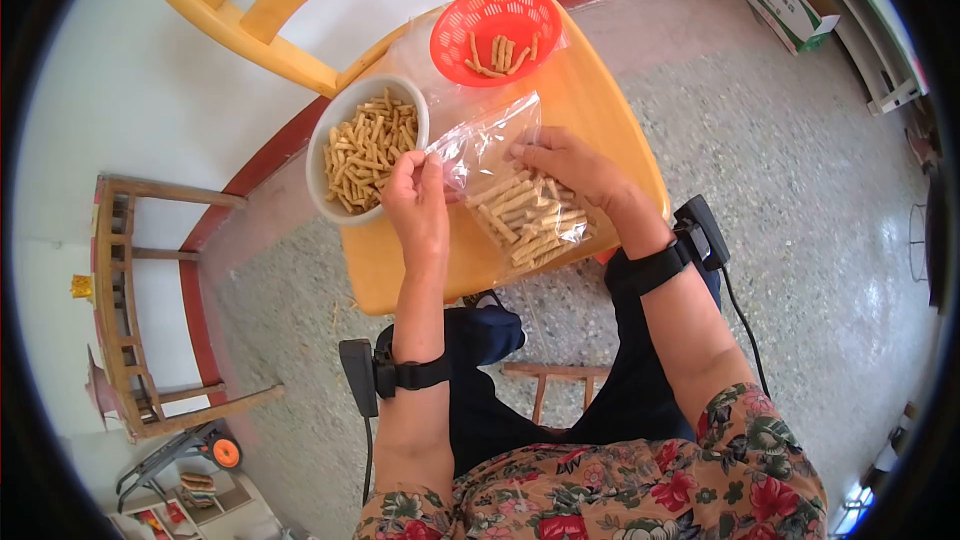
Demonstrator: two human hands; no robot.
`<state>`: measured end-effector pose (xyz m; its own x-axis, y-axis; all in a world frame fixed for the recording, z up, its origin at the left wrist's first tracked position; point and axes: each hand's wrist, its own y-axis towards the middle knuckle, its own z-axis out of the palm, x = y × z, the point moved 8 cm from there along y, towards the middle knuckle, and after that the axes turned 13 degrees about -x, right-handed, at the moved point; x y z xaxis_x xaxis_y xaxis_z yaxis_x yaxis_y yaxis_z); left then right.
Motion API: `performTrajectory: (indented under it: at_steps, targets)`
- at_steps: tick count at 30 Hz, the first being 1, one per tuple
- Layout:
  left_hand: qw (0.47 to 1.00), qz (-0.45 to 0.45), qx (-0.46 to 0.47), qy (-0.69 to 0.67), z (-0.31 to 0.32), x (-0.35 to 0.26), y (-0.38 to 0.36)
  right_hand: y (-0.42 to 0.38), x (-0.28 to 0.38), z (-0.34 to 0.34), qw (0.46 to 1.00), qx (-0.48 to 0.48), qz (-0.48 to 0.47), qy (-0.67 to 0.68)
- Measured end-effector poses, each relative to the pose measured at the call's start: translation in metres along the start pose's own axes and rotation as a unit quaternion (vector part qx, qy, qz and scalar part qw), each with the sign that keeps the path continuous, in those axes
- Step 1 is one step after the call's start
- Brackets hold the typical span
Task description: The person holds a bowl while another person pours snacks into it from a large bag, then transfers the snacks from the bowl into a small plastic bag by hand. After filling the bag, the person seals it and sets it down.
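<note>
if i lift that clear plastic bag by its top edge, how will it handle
The clear plastic bag will probably flop around its opening, since the film looks thin and wrinkled there. Its weight should hang low, as the stick-shaped pieces are gathered in the lower part. The film may be slightly slippery, judging by its glossy reflections.

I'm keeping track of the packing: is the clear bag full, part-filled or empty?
Part-filled: pale sticks lie in the near end of the clear bag, while its far end, toward the red basket, shows only plastic.
</note>
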<state>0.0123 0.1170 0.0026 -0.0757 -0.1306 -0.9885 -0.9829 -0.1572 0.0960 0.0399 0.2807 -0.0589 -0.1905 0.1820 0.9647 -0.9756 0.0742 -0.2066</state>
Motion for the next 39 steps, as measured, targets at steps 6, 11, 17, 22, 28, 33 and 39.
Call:
performTrajectory:
  at_steps: [6, 11, 17, 22, 28, 33, 39]
  targets:
    - [0.999, -0.001, 0.022, 0.025, -0.007, 0.022, -0.012, -0.004, 0.012, -0.017, 1.000, -0.012, -0.010, -0.010]
    - [0.995, -0.100, 0.004, -0.021, -0.017, 0.039, -0.022, -0.028, 0.043, -0.036, 0.974, -0.087, -0.153, -0.147]
    - [0.993, -0.119, -0.001, -0.026, -0.027, 0.048, -0.024, -0.075, 0.058, 0.001, 0.861, -0.134, -0.293, -0.393]
    - [0.989, -0.149, -0.003, -0.003, -0.036, 0.046, -0.031, -0.071, 0.053, -0.004, 0.850, -0.083, -0.257, -0.453]
    - [0.982, -0.181, 0.049, 0.035, -0.034, 0.046, -0.046, -0.065, 0.072, -0.031, 0.847, -0.114, -0.276, -0.440]
    - [0.970, -0.232, 0.077, 0.014, -0.036, 0.049, -0.057, -0.063, 0.047, -0.014, 0.831, -0.140, -0.299, -0.448]
    - [0.958, -0.262, 0.116, 0.005, -0.039, 0.053, -0.062, -0.064, 0.045, 0.024, 0.758, -0.136, -0.326, -0.548]
